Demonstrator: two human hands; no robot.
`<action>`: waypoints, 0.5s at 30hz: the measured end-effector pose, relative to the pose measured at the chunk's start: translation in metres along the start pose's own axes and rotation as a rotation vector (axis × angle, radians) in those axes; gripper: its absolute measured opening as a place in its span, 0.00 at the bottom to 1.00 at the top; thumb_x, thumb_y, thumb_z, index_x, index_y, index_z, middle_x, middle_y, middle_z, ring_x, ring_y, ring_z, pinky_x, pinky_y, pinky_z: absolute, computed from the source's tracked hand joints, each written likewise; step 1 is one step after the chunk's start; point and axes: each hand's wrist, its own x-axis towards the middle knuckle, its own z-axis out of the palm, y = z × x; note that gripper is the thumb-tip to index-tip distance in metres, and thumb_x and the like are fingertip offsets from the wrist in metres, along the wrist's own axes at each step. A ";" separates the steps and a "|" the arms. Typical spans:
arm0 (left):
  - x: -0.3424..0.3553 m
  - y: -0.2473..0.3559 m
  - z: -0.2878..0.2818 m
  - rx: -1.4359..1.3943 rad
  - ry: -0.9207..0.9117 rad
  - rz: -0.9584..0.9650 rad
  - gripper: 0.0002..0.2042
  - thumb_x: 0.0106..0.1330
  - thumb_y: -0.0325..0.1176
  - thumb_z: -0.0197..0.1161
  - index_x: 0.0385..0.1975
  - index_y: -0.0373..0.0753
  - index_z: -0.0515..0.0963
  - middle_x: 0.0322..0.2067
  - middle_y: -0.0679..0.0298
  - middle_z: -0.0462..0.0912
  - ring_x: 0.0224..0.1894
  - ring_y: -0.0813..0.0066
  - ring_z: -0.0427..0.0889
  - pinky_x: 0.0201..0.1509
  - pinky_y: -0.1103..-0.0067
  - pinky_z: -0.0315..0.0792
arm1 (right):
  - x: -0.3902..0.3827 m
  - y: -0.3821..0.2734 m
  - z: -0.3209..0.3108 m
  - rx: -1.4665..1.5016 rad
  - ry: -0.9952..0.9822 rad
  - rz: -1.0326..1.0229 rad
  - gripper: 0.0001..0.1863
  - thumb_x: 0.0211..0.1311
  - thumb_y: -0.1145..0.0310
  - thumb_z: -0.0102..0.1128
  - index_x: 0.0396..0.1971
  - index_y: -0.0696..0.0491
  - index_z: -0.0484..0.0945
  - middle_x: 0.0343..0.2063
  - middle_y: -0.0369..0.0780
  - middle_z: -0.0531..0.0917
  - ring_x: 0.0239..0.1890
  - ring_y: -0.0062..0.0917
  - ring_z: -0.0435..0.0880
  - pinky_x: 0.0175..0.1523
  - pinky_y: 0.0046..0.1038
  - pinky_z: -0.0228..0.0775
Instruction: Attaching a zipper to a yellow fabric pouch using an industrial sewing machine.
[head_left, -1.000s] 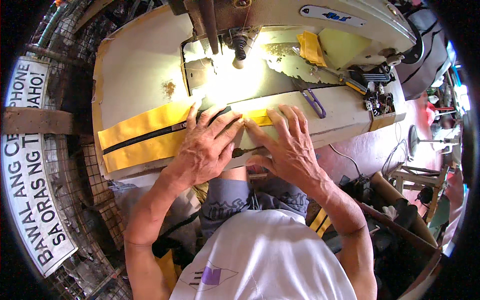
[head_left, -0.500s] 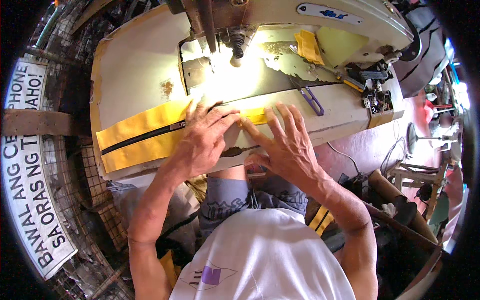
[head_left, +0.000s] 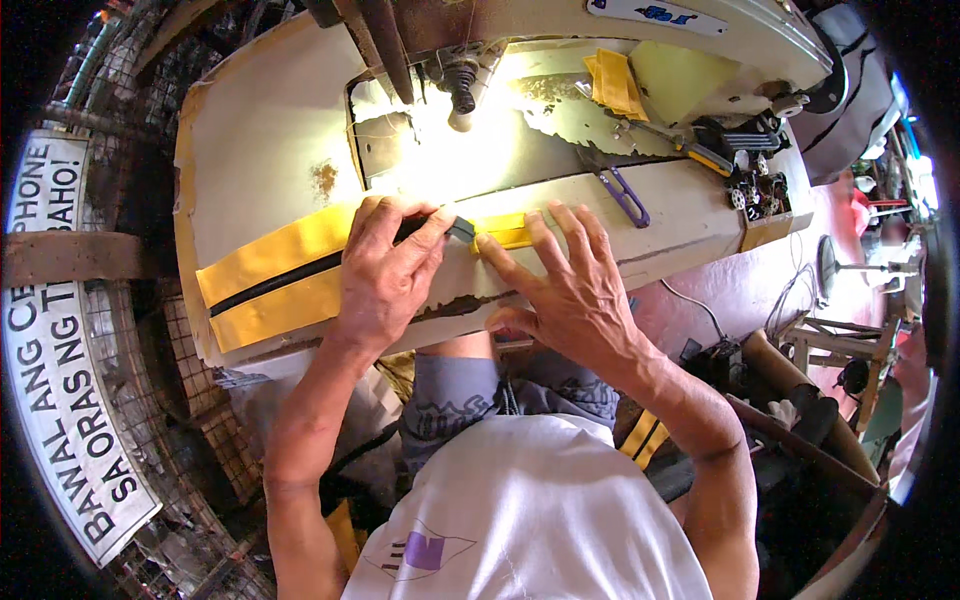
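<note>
My left hand (head_left: pixel 388 262) pinches a dark grey strip (head_left: pixel 461 229) between thumb and fingers; its short flat end sticks out to the right. Under and beside that hand lies a yellow fabric panel (head_left: pixel 290 318) with a black zipper (head_left: pixel 272 286) along its middle, stretching left over the sewing table. My right hand (head_left: pixel 580 275) rests with fingers spread, its fingertips on a small yellow fabric piece (head_left: pixel 503 224) at the strip's end. The fingers of my left hand hide where strip and panel meet.
Just beyond my hands stands a sewing machine (head_left: pixel 740 55), its needle area washed out by bright light. On the table (head_left: pixel 265 125) to the right are purple-handled thread snips (head_left: pixel 625 198), a yellow-handled screwdriver (head_left: pixel 706 158), folded yellow fabric (head_left: pixel 616 85) and a small box (head_left: pixel 765 236) of metal parts.
My left hand has gone from lying over the fabric to pinching the dark strip, whose end now shows. My right hand has hardly moved.
</note>
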 end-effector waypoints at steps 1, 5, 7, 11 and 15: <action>0.003 0.004 0.001 0.007 0.006 0.003 0.17 0.50 0.21 0.69 0.42 0.39 0.83 0.37 0.63 0.77 0.41 0.63 0.75 0.46 0.70 0.72 | 0.000 0.000 0.000 0.009 0.004 0.008 0.37 0.55 0.36 0.52 0.63 0.40 0.67 0.54 0.48 0.71 0.60 0.46 0.67 0.68 0.52 0.53; 0.006 0.008 0.010 0.065 0.017 0.046 0.15 0.50 0.22 0.69 0.39 0.38 0.83 0.35 0.63 0.76 0.38 0.64 0.75 0.43 0.69 0.71 | 0.000 0.001 0.000 0.018 -0.004 0.008 0.37 0.55 0.37 0.54 0.62 0.40 0.68 0.54 0.48 0.71 0.60 0.46 0.66 0.68 0.52 0.53; 0.005 0.008 0.012 0.098 0.019 0.068 0.14 0.49 0.22 0.69 0.38 0.38 0.83 0.35 0.63 0.76 0.38 0.64 0.75 0.42 0.69 0.70 | -0.001 0.002 0.002 0.021 0.013 0.005 0.36 0.55 0.37 0.55 0.62 0.40 0.68 0.55 0.48 0.71 0.61 0.46 0.66 0.69 0.53 0.52; 0.002 0.007 0.005 0.108 -0.090 0.106 0.14 0.49 0.23 0.68 0.38 0.38 0.83 0.35 0.63 0.76 0.39 0.63 0.76 0.41 0.68 0.70 | -0.001 0.002 0.004 0.039 0.011 0.010 0.37 0.54 0.37 0.56 0.61 0.40 0.68 0.55 0.48 0.70 0.61 0.46 0.65 0.68 0.54 0.51; 0.001 0.008 0.000 0.128 -0.161 0.100 0.14 0.50 0.24 0.67 0.39 0.38 0.82 0.37 0.63 0.77 0.41 0.62 0.77 0.43 0.67 0.71 | -0.001 0.001 0.003 0.051 0.022 0.020 0.37 0.53 0.38 0.57 0.62 0.40 0.68 0.55 0.48 0.70 0.61 0.46 0.65 0.69 0.54 0.51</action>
